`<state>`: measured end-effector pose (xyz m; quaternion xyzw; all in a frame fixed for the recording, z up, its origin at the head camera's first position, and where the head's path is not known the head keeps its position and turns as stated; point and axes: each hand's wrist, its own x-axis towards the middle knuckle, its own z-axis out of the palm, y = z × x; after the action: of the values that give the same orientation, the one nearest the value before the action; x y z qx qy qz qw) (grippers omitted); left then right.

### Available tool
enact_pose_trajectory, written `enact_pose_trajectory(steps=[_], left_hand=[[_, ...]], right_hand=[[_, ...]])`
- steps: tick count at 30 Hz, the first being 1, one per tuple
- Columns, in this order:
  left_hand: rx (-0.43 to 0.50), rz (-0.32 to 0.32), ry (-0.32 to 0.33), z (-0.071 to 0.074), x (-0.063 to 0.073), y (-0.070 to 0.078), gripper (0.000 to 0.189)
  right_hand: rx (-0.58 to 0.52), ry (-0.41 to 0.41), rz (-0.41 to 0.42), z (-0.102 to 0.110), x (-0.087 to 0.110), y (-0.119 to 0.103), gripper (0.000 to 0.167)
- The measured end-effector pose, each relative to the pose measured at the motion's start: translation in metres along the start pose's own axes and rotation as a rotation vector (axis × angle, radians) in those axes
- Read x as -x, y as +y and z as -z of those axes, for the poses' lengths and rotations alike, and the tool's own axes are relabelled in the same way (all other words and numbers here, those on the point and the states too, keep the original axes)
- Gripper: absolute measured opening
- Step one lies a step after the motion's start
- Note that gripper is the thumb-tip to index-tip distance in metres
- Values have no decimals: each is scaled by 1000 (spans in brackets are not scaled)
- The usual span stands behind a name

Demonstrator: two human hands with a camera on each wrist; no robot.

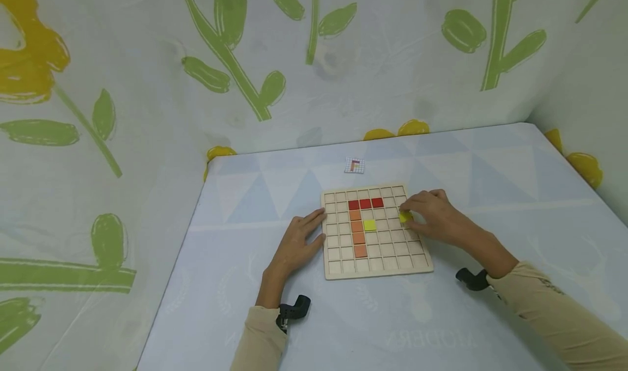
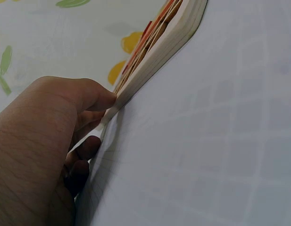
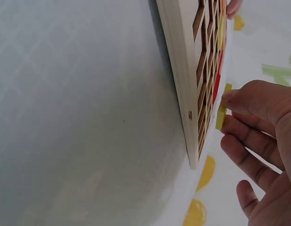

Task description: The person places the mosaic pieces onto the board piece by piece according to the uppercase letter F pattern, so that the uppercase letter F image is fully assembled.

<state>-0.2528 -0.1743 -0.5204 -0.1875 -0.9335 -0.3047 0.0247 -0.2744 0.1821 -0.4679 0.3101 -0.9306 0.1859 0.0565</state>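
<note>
A square wooden grid board (image 1: 378, 274) lies flat on the table. Three red tiles (image 1: 365, 204) form a row near its top, several orange tiles (image 1: 358, 226) run down from the row's left end, and one yellow tile (image 1: 369, 225) sits to their right. Over the board's right side, my right hand (image 1: 434, 218) pinches another yellow tile (image 3: 222, 110) between thumb and fingertips; the right wrist view shows it raised off the grid. My left hand (image 1: 293, 245) touches the board's left edge with its thumb and extended fingers, as the left wrist view (image 2: 46, 127) also shows.
A small printed card (image 1: 355, 165) with a coloured grid pattern lies behind the board. The table (image 1: 255, 186) has a pale triangle-patterned cover. White cloth walls (image 1: 157, 87) with green and yellow plant prints rise behind and at both sides.
</note>
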Motion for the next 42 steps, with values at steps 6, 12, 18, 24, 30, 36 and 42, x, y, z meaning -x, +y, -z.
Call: enact_pose_trajectory(steps=[6,12,18,24,30,36,42], left_hand=[[-9,-1,3,0,0,-1,54],[-15,0,3,-1,0,-1,54],[-19,-6,8,-1,0,-1,53],[-11,-4,6,-3,1,-3,52],[-18,-4,12,-2,2,-2,53],[-5,-11,15,-2,2,-2,53],[-3,-10,7,-2,0,-3,53]], right_hand=[[-11,9,32,-5,-4,-5,27],[-6,9,45,-10,-7,-10,27],[14,16,73,-13,-10,-15,27],[20,39,106,-18,-13,-16,27],[1,59,147,-22,-17,-19,26],[10,49,147,-25,-21,-22,25],[6,36,149,-25,-23,-22,25]])
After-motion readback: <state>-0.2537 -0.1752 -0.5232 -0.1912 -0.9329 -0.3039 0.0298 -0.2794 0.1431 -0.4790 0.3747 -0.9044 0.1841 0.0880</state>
